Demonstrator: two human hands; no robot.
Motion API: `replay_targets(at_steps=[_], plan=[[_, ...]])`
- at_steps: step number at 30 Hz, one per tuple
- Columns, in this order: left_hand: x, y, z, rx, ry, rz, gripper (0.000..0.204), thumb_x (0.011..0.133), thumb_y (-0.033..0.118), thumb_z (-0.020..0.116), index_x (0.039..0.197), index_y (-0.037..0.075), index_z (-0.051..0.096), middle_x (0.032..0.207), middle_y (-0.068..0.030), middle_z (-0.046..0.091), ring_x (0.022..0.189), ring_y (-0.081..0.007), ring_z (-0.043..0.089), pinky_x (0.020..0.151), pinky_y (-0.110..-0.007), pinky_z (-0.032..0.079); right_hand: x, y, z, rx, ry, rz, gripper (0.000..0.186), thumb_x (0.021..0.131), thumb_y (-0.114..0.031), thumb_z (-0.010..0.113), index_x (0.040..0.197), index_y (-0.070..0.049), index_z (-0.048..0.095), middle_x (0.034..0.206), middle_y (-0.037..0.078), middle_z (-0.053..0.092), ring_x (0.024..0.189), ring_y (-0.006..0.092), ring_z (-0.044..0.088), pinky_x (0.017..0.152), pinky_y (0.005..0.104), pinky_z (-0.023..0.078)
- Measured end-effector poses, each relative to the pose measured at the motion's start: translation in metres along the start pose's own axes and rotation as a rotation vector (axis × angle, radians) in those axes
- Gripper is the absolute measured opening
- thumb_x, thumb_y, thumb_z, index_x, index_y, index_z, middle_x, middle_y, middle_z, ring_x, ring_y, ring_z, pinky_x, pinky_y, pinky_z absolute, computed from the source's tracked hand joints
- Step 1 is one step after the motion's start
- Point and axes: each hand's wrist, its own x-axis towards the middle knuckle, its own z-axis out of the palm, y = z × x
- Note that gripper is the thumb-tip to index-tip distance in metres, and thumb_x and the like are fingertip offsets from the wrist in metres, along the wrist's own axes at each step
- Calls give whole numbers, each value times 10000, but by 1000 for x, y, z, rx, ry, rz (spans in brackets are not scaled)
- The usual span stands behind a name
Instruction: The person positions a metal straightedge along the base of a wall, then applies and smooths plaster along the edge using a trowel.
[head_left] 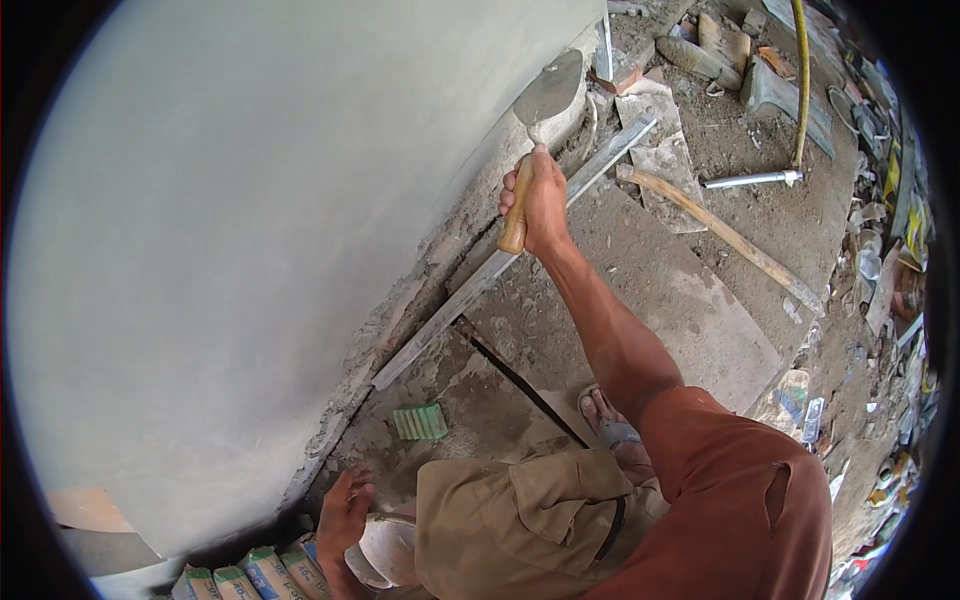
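My right hand [545, 200] is closed round the wooden handle of a trowel [552, 88]. The trowel's broad metal blade lies against the rough lower edge of the smooth grey plastered wall [250, 250], at its far end. Low in the view, my left hand [345, 510] hangs beside my knee with loosely bent fingers and nothing visible in them. A pale round container [390, 548] sits close by it, partly hidden by my leg. Along the foot of the wall runs a long metal straightedge bar [440, 335], passing beneath my right hand.
A green ridged block [420, 422] lies on the floor near the wall. To the right are a wooden stick [725, 240], a yellow hose [803, 80] and a metal tube [745, 181]. Rubble and litter [885, 270] line the right side. Several printed sacks [270, 575] stand at lower left.
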Motion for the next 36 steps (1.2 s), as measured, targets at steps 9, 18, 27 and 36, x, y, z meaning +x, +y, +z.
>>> replay_targets(at_steps=[9, 18, 27, 36], plan=[[7, 5, -1, 23, -13, -7, 379, 991, 91, 607, 1344, -24, 531, 1182, -171, 680, 1058, -229, 672, 921, -340, 523, -5, -2, 15, -33, 40, -6, 368, 1080, -404, 386, 928, -72, 428, 707, 62, 498, 508, 150, 497, 440, 307, 457], [14, 12, 1, 21, -15, 33, 384, 989, 86, 606, 1350, -18, 530, 1176, -161, 681, 1031, -216, 677, 913, -338, 521, -9, -11, 23, -149, 131, 44, 387, 1072, -419, 393, 1048, -35, 440, 706, 51, 505, 497, 128, 501, 411, 296, 453], [18, 21, -1, 101, -5, 66, 391, 982, 80, 607, 1354, -12, 531, 1179, -171, 692, 1023, -230, 691, 900, -339, 521, -17, -10, 21, -151, 128, 62, 412, 1073, -419, 399, 1116, -12, 447, 710, 52, 503, 496, 130, 499, 404, 298, 444], [30, 58, 5, 146, -3, 173, 383, 984, 94, 618, 1342, -18, 541, 1175, -170, 695, 1029, -225, 691, 899, -349, 525, -39, 42, -18, -71, 173, 333, 426, 1072, -429, 410, 1164, -15, 446, 708, 58, 508, 489, 143, 503, 392, 305, 446]])
